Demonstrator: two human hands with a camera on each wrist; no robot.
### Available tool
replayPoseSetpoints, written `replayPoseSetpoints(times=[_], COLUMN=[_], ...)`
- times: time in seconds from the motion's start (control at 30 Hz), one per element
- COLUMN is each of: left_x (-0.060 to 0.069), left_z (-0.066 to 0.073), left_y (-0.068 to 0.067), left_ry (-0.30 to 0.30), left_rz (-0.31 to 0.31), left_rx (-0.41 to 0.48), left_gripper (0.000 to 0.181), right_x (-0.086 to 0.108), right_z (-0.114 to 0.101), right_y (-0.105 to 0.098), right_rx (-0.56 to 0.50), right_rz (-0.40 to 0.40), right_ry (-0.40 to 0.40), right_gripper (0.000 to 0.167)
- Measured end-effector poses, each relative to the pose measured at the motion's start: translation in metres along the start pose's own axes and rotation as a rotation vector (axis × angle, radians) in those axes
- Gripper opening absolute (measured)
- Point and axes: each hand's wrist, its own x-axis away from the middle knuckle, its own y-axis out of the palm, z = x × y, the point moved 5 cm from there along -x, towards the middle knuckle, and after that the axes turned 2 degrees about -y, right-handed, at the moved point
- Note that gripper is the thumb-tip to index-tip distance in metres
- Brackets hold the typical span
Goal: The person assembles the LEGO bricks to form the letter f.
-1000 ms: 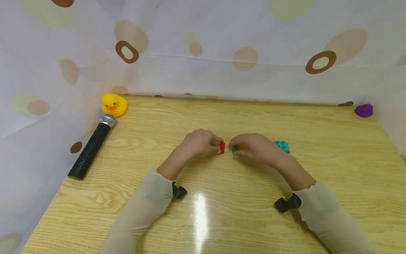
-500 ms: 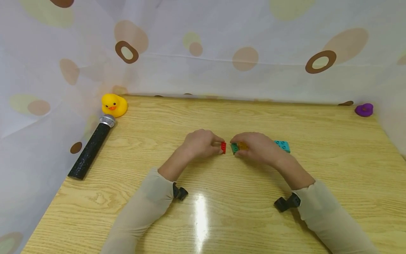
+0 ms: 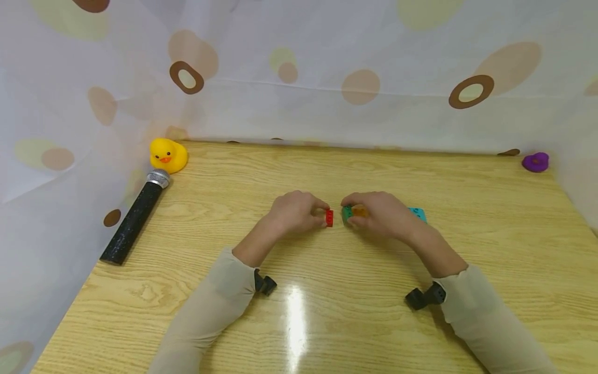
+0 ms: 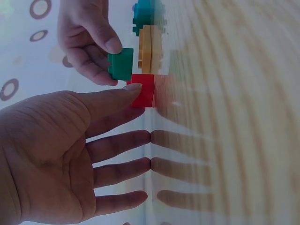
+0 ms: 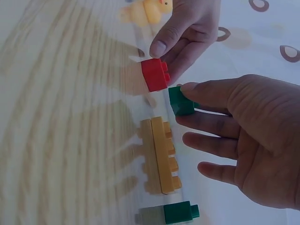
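Note:
My left hand [image 3: 297,212] pinches a red brick [image 3: 329,218] between thumb and finger; in the left wrist view the red brick [image 4: 144,91] rests on the table. My right hand [image 3: 380,215] pinches a green brick [image 3: 347,213], which the right wrist view shows as a green brick [image 5: 181,101] raised off the table. Beneath that hand lies an orange brick [image 3: 360,212], a long one in the right wrist view [image 5: 164,157], with its studs up. A turquoise brick [image 3: 418,213] sits partly hidden behind my right hand.
A yellow duck [image 3: 168,155] and a black microphone [image 3: 135,221] are at the left side of the table [image 3: 299,171]. A purple duck [image 3: 535,162] sits at the far right corner. Another green brick [image 5: 179,213] shows in the right wrist view.
My right hand has lifted the green brick away from the table, and covers more of the turquoise brick. My left hand and the red brick have shifted slightly right.

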Motion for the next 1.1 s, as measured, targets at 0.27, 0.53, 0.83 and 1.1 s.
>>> replayPoseSetpoints(times=[0.27,0.53,0.83,1.1], left_x=[-0.002,-0.001,0.0,0.001], left_z=[0.0,0.0,0.002,0.003], left_y=[0.002,0.001,0.0,0.001], left_ry=[-0.005,-0.007,-0.005,-0.011], left_rz=[-0.002,-0.004,0.006,-0.008], left_rx=[-0.01,0.0,0.011,0.009], left_gripper=[0.038,0.037,0.038,0.038], right_x=[0.0,-0.001,-0.002,-0.002], right_z=[0.0,-0.003,-0.002,-0.004], right_y=[-0.009,-0.013,-0.01,-0.007], right_rx=[-0.053,-0.116,-0.132,-0.136], right_rz=[0.056,0.085,0.107,0.096], right_ry=[-0.016,0.013,-0.009,0.014], right_gripper=[0.044,0.047,0.043,0.042])
